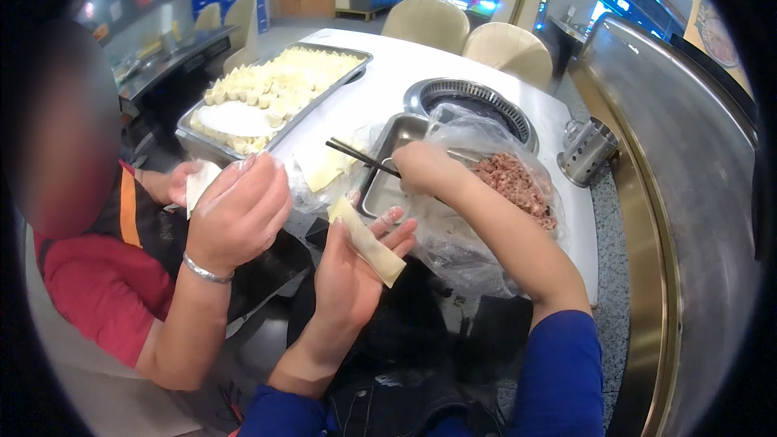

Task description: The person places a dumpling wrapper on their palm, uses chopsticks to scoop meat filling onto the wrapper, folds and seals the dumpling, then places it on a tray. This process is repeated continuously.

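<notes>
My left hand (348, 283) is palm up, with its thumb against a folded wonton wrapper (366, 243) that lies across the fingers. White flour dusts the fingertips. My right hand (429, 170) grips a pair of dark chopsticks (356, 154), which point left over a metal tray (401, 128). Minced meat (514, 188) sits in a clear plastic bag (469, 125) in that tray, partly behind my right forearm. A stack of pale wrappers (324, 168) lies in plastic just left of the tray.
At my left a person in a red sleeve (97, 299) holds a white wrapper (199, 184); their braceleted arm is close to my left hand. A large tray (271, 146) of filled wontons stands at the far left. A round grill (469, 89) and a perforated metal holder (588, 154) are farther right.
</notes>
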`<action>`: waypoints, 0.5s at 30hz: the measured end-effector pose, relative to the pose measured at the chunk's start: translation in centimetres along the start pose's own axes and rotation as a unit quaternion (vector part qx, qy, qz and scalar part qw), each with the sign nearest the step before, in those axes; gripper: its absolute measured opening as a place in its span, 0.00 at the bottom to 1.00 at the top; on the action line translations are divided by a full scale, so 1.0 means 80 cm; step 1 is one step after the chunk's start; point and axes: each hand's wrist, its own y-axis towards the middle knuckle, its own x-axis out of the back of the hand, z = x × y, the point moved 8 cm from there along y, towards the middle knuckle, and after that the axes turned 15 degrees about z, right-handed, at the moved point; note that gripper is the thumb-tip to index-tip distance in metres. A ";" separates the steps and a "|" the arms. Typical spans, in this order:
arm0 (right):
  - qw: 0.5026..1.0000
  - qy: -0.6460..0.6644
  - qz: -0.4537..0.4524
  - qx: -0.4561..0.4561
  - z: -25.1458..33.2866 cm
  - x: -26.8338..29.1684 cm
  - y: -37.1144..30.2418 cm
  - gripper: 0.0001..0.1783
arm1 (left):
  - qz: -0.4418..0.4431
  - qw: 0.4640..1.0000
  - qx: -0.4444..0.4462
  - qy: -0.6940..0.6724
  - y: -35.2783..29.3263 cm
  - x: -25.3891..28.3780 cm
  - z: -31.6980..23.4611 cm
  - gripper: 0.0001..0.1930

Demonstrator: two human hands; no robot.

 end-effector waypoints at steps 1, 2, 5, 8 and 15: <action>0.999 -0.002 0.032 0.008 0.008 -0.006 0.001 0.10 | -0.006 1.000 0.000 0.003 -0.005 0.001 -0.003 0.23; 0.999 0.010 0.028 0.016 0.009 -0.005 -0.001 0.09 | -0.007 1.000 0.003 0.000 -0.007 0.002 -0.004 0.23; 0.995 0.078 -0.041 0.035 -0.008 0.011 -0.026 0.09 | -0.003 1.000 0.006 -0.009 0.003 -0.002 -0.001 0.22; 0.958 0.230 -0.162 0.045 -0.042 0.052 -0.097 0.13 | 0.057 0.998 0.004 -0.008 0.032 -0.026 0.011 0.22; 0.782 0.605 -0.135 0.065 -0.071 -0.012 -0.213 0.17 | 0.125 0.992 -0.011 0.017 0.104 -0.094 0.075 0.22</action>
